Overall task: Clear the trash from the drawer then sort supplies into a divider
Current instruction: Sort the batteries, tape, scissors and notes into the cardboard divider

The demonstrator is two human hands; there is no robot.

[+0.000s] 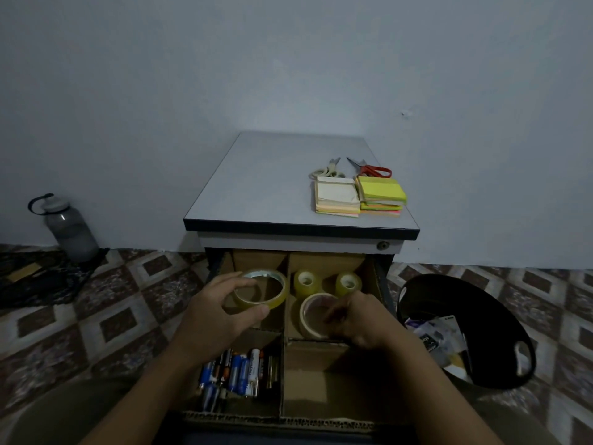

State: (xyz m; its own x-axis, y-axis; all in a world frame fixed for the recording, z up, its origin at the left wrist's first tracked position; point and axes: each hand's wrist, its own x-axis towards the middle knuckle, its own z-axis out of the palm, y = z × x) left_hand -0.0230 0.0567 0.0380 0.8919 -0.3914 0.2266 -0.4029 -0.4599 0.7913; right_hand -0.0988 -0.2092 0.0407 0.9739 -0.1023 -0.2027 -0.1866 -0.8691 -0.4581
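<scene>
Gripping a clear yellowish tape roll (261,292), left hand (221,311).

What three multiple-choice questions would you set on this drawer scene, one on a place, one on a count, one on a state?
1. Which compartment of the divider holds the batteries? A near left; B far right; C near right.
2. How many scissors lie on the cabinet top? A one pair; B two pairs; C four pairs.
3. What are the hands doing? A both lie flat; B both hold scissors; C each grips a tape roll.
Answers: 1 A, the batteries fill the near-left compartment. 2 B, a pale pair lies beside a red-handled pair. 3 C, the left hand grips the clear tape roll, the right hand the pale tape roll.
</scene>
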